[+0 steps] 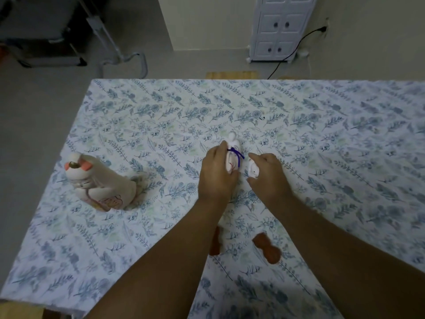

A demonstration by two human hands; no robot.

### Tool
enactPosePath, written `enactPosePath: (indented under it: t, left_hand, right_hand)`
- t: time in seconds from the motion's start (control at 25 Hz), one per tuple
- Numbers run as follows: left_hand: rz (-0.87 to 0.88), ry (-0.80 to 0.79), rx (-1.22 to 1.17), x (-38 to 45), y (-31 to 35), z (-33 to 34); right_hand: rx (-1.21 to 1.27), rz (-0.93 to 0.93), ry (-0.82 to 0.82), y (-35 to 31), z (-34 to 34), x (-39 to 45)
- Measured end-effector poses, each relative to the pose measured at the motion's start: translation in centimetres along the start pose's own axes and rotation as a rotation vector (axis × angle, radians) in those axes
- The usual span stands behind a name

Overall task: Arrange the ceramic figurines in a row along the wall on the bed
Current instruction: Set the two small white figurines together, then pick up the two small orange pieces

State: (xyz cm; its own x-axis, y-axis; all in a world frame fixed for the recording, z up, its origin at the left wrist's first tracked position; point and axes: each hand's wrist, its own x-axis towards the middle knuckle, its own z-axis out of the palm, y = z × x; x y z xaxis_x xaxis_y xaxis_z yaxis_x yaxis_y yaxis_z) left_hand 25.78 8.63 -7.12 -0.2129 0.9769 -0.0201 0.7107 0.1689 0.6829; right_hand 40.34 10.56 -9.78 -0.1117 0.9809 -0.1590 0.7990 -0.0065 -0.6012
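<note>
A slim white figurine with a purple ribbon (234,150) lies mid-bed, and my left hand (217,173) is closed around its side. Right beside it, my right hand (268,176) grips a small white rounded figurine (253,169). A large cream cat figurine with pink ears (99,183) lies tilted on the bed (161,116) at the left. Nearer to me, two brown figurines rest on the sheet: one (216,241) partly hidden by my left forearm, the other (268,248) between my arms.
The floral sheet ends at the left and far edges, with grey floor beyond. A white cabinet (279,28) and a black cable (292,49) stand by the far wall. A metal-framed chair (69,35) sits at the far left.
</note>
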Motion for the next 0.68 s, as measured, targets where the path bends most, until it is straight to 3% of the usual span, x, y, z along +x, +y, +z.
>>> enactPosePath:
  t: [0.28, 0.4, 0.68]
  left_hand:
    - [-0.105, -0.077, -0.228, -0.7, -0.8, -0.8]
    - [-0.179, -0.108, -0.159, -4.0, -2.4, -2.2]
    - [-0.200, -0.340, -0.006, -12.8, -7.0, -4.4]
  right_hand:
    - [0.240, 0.067, -0.045, 0.2, -0.4, -1.6]
    - [0.323, 0.133, 0.001, 0.2, -0.3, -4.9]
    - [0.015, 0.221, 0.063, 1.8, 0.9, -14.6]
